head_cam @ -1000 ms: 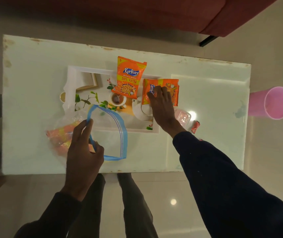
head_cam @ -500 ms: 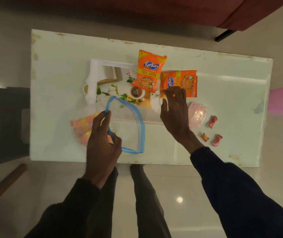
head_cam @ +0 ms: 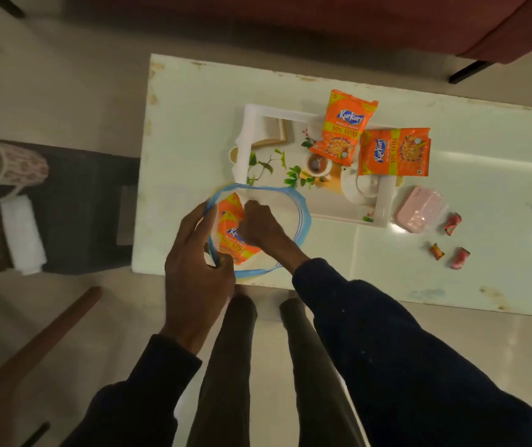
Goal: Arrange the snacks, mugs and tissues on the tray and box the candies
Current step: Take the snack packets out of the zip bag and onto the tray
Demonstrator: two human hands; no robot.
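Note:
A clear zip bag with a blue rim (head_cam: 303, 214) lies at the table's near edge, and my left hand (head_cam: 193, 266) grips its rim and holds it open. My right hand (head_cam: 258, 227) is inside the bag, closed on an orange snack packet (head_cam: 231, 233). Two more orange snack packets (head_cam: 343, 127) (head_cam: 393, 153) lie on the far right part of the white flower-printed tray (head_cam: 245, 140). To the right of the tray sits a pink candy box (head_cam: 419, 212), with three wrapped candies (head_cam: 451, 222) (head_cam: 437, 251) (head_cam: 459, 258) loose on the table beside it.
The white table (head_cam: 451, 285) has its near edge just above my legs. On a dark side table (head_cam: 81, 204) to the left stand a patterned mug (head_cam: 3, 166) and a white roll of tissue (head_cam: 23, 233). A red sofa (head_cam: 322, 21) runs along the far side.
My right hand left the snack packet on the tray, came back to the left and went into the bag, where it now grips a packet. The view swung left, so the side table shows.

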